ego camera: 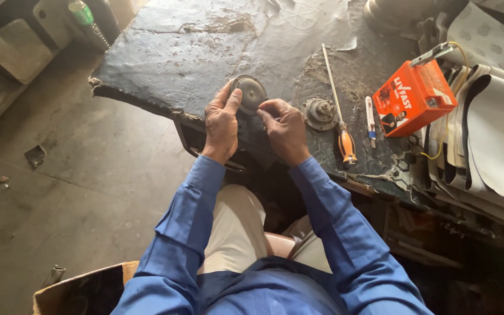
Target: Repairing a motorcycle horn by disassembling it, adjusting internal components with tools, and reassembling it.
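The left hand (221, 123) grips a round grey metal disc (251, 93) at the near edge of the dark, worn counter (193, 41), its fingers (233, 100) curled around the disc's left rim. The right hand (286, 128) sits just right of the disc, fingers pinched narrow against the disc's lower right edge; whether they hold anything small I cannot tell. The disc is tilted up off the counter, between both hands. Right of the disc lies a second round part with a toothed hub (320, 112), flat on the counter. Further right of the disc lies a long screwdriver with an orange handle (339, 111), then a small white and blue tool (370, 121), then an orange box (413, 97) with a clip and yellow wire on it
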